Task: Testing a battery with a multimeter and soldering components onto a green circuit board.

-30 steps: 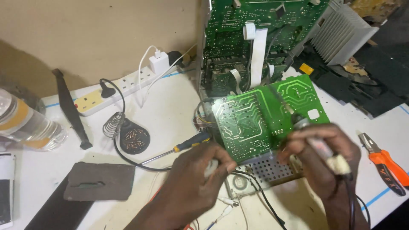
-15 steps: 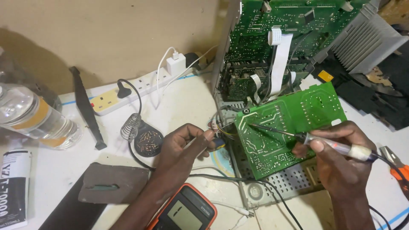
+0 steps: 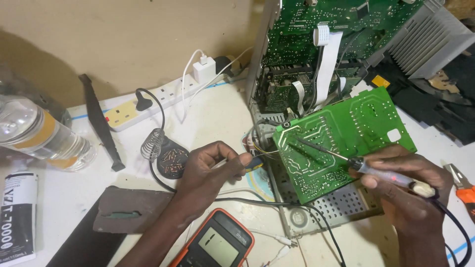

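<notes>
My right hand (image 3: 413, 190) grips a soldering iron (image 3: 383, 174) like a pen. Its thin tip rests on the solder side of a green circuit board (image 3: 346, 133), which is tilted up over a perforated metal chassis (image 3: 341, 210). My left hand (image 3: 205, 173) pinches a thin tool with a yellow and blue handle (image 3: 252, 163). That tool points at the wires by the board's left edge. An orange multimeter (image 3: 217, 242) lies just below my left wrist.
A coiled soldering iron stand (image 3: 166, 154), a white power strip (image 3: 148, 101) with a charger (image 3: 204, 69), a plastic water bottle (image 3: 39, 133) and a dark pad (image 3: 131, 215) sit to the left. A larger upright chassis with boards (image 3: 321, 44) stands behind. Orange pliers (image 3: 462, 185) lie at the right edge.
My left hand has slid to the board's left edge with its tool. The iron's tip has settled on the board, and the multimeter has come into view at the bottom.
</notes>
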